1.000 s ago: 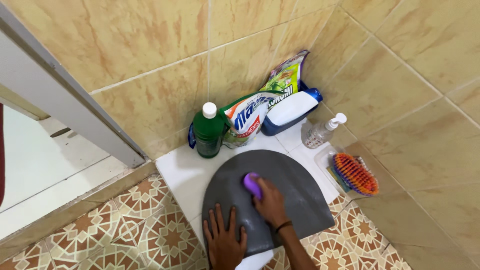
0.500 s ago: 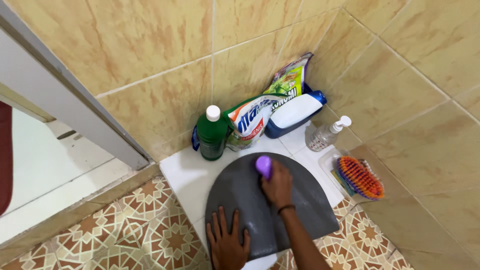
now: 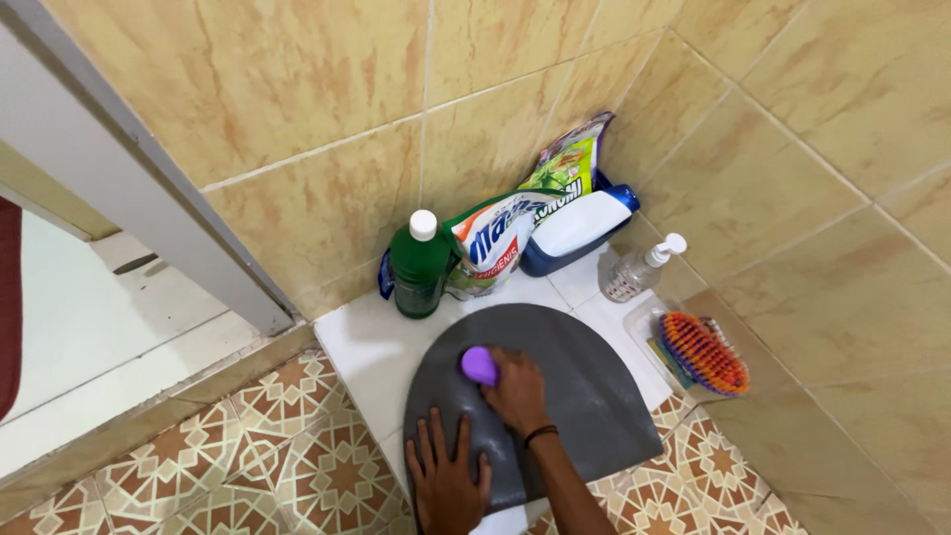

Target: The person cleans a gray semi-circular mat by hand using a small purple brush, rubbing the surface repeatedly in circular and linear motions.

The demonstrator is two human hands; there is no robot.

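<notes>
A dark grey, rounded mat [image 3: 584,381] lies flat on a raised white tiled step [image 3: 362,347] in a bathroom corner. My right hand [image 3: 513,391] grips a small purple brush [image 3: 478,364] and presses it on the mat's left middle. My left hand [image 3: 446,471] lies flat with fingers spread on the mat's near edge, holding it down. The mat's surface looks wet and streaked around the brush.
Against the wall stand a green bottle with a white cap [image 3: 418,263], detergent pouches [image 3: 495,238], a blue and white bottle [image 3: 575,228] and a clear pump bottle [image 3: 639,266]. A multicoloured scrub brush [image 3: 701,352] rests in a tray at right. A door frame [image 3: 149,188] runs at left.
My right hand has drawn the purple brush back from the mat's far edge toward me and to the left. My left hand has stayed flat on the mat.
</notes>
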